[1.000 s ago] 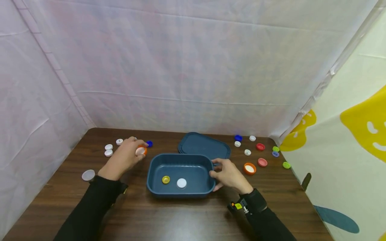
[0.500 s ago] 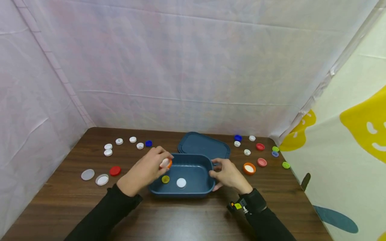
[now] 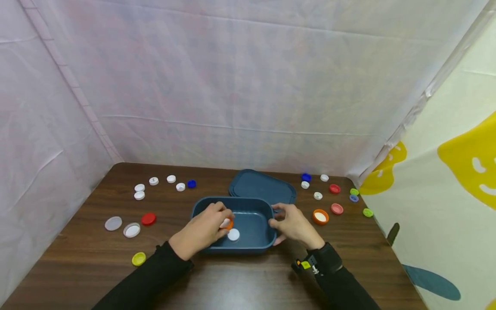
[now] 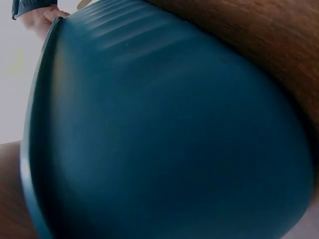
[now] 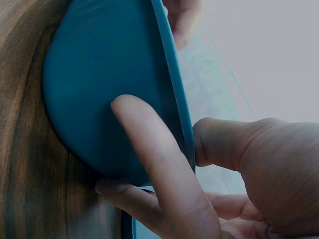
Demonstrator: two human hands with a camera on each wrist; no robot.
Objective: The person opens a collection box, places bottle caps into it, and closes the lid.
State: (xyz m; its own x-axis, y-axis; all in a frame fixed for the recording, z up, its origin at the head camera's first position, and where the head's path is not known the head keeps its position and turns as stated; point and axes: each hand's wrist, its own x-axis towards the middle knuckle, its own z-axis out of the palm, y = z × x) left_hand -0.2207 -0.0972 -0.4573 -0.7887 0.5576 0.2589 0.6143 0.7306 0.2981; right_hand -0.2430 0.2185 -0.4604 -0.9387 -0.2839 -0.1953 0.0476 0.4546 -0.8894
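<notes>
A dark blue rectangular box point(image 3: 253, 249) stands on the table. My left hand point(image 3: 207, 226) reaches down into it and pinches an orange bottle cap point(image 3: 230, 224) with a white inside. Just below the fingers, a white cap point(image 3: 234, 235) lies on the box floor. At the right end wall, my right hand point(image 3: 292, 224) grips the rim. In the right wrist view its thumb point(image 5: 219, 144) is at the inner side of the rim, with a finger point(image 5: 154, 144) laid along the outer wall. The box's outer side point(image 4: 174, 129) fills the left wrist view, where the left hand's fingers are hidden.
Behind the box lies its blue lid point(image 3: 259, 185). Several caps are scattered left, among them a red cap point(image 3: 148, 219), a yellow cap point(image 3: 138, 258) and a blue cap point(image 3: 191, 184). More lie right, including an orange cap point(image 3: 320, 217) and a green cap point(image 3: 368, 212).
My left hand has carried the orange cap from the table's left side rightward into the box, uncovering caps on the left. The right hand has stayed on the rim.
</notes>
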